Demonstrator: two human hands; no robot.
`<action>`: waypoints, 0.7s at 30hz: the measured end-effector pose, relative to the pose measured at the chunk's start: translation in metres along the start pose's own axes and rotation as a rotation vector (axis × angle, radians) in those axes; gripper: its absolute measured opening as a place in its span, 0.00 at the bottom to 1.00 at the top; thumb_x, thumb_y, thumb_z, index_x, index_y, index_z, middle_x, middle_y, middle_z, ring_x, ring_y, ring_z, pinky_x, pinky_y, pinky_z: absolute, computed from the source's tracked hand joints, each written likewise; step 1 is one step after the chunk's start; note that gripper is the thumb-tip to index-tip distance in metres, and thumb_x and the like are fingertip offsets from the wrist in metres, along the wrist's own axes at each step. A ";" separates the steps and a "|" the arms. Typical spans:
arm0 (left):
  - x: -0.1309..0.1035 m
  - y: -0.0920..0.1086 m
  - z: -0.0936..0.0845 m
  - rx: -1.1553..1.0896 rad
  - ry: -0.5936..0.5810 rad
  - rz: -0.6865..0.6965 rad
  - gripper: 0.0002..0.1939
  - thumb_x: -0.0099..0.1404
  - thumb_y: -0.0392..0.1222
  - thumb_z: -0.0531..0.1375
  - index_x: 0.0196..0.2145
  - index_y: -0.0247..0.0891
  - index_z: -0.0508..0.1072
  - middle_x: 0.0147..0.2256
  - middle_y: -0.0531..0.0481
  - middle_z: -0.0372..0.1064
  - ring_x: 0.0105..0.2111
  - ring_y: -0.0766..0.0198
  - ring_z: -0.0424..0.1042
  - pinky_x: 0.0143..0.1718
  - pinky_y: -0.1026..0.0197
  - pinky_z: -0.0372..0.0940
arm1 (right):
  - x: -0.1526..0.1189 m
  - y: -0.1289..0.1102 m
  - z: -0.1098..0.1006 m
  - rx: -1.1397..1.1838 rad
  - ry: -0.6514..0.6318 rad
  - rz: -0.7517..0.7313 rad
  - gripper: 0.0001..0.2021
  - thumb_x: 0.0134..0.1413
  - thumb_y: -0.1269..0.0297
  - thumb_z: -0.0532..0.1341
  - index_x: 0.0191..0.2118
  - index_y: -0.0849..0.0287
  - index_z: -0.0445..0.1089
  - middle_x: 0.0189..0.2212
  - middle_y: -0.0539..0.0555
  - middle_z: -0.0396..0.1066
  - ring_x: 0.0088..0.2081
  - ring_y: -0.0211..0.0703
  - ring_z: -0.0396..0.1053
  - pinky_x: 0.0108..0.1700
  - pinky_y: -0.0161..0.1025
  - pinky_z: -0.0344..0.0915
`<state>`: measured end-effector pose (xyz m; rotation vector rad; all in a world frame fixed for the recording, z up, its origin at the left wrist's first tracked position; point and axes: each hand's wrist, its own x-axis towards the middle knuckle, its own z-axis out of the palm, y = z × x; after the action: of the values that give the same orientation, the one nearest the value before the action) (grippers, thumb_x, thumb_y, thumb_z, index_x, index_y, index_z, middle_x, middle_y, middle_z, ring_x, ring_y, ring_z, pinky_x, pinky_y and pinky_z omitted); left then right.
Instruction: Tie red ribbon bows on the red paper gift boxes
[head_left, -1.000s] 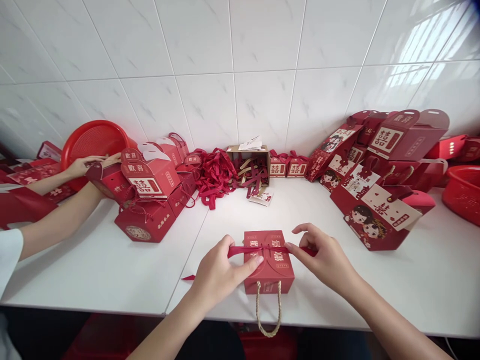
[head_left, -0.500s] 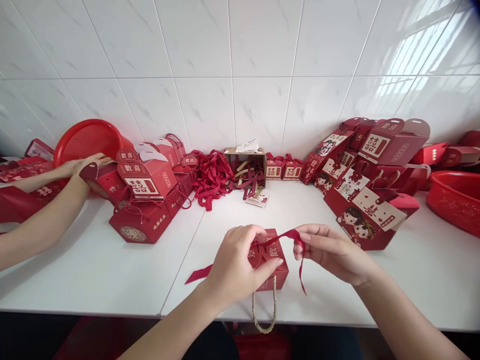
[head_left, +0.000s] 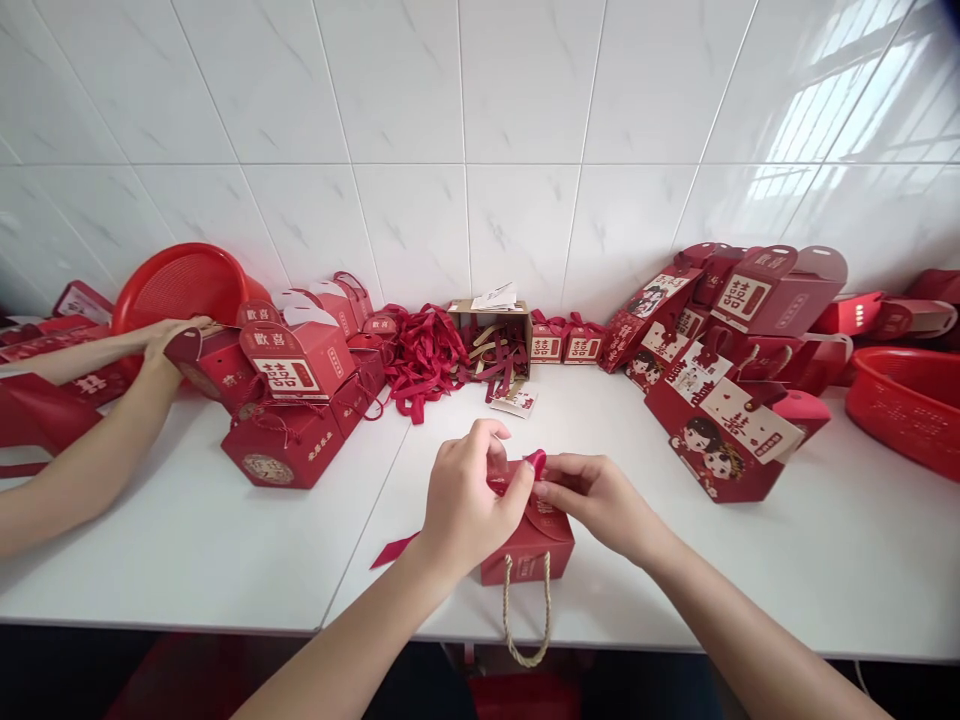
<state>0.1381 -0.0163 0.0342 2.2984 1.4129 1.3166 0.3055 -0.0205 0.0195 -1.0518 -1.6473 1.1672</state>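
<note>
- One red gift box (head_left: pixel 517 560), one rope handle (head_left: pixel 527 660), on the table (head_left: pixel 645 600) before you.
- Your right hand (head_left: pixel 604 500): pinched on one ribbon (head_left: pixel 538 461), atop box.
- Your left hand (head_left: pixel 465 500): thumb at ribbon; grip hidden, can't tell.
- Two plastic baskets (head_left: pixel 904 425), one each side.

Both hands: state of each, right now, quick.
Left hand: half-curled, thumb at the ribbon; grip cannot be told.
Right hand: fingertips closed on the ribbon.
</note>
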 end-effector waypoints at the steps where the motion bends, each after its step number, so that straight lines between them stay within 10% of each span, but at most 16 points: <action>1: 0.000 0.000 -0.003 -0.028 -0.020 -0.008 0.09 0.59 0.39 0.56 0.38 0.42 0.61 0.26 0.55 0.65 0.29 0.61 0.68 0.40 0.56 0.62 | 0.003 0.002 0.004 -0.031 0.015 -0.040 0.14 0.53 0.53 0.62 0.34 0.59 0.76 0.28 0.52 0.70 0.31 0.41 0.67 0.35 0.38 0.66; 7: -0.006 -0.025 -0.021 -0.267 -0.246 -0.193 0.08 0.57 0.38 0.56 0.37 0.42 0.64 0.37 0.49 0.66 0.41 0.58 0.67 0.46 0.55 0.61 | 0.004 0.006 0.012 -0.080 0.078 -0.135 0.13 0.58 0.57 0.57 0.29 0.59 0.72 0.30 0.53 0.70 0.33 0.41 0.68 0.37 0.37 0.65; 14: -0.013 -0.055 -0.013 -0.595 -0.538 -0.591 0.16 0.59 0.55 0.57 0.29 0.38 0.64 0.27 0.55 0.62 0.28 0.65 0.64 0.33 0.62 0.61 | 0.001 0.006 0.014 0.013 0.010 -0.068 0.12 0.59 0.57 0.57 0.35 0.60 0.72 0.29 0.52 0.73 0.32 0.41 0.69 0.36 0.35 0.66; 21: -0.006 -0.055 -0.032 -0.782 -0.580 -0.678 0.17 0.57 0.49 0.62 0.17 0.37 0.66 0.16 0.56 0.57 0.19 0.69 0.57 0.25 0.64 0.57 | 0.003 0.007 0.032 -0.300 0.251 -0.045 0.09 0.56 0.65 0.56 0.35 0.58 0.73 0.28 0.52 0.76 0.29 0.42 0.71 0.33 0.36 0.65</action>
<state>0.0772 -0.0001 0.0214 1.3339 1.0474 0.7039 0.2755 -0.0243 0.0068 -1.2842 -1.6652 0.7376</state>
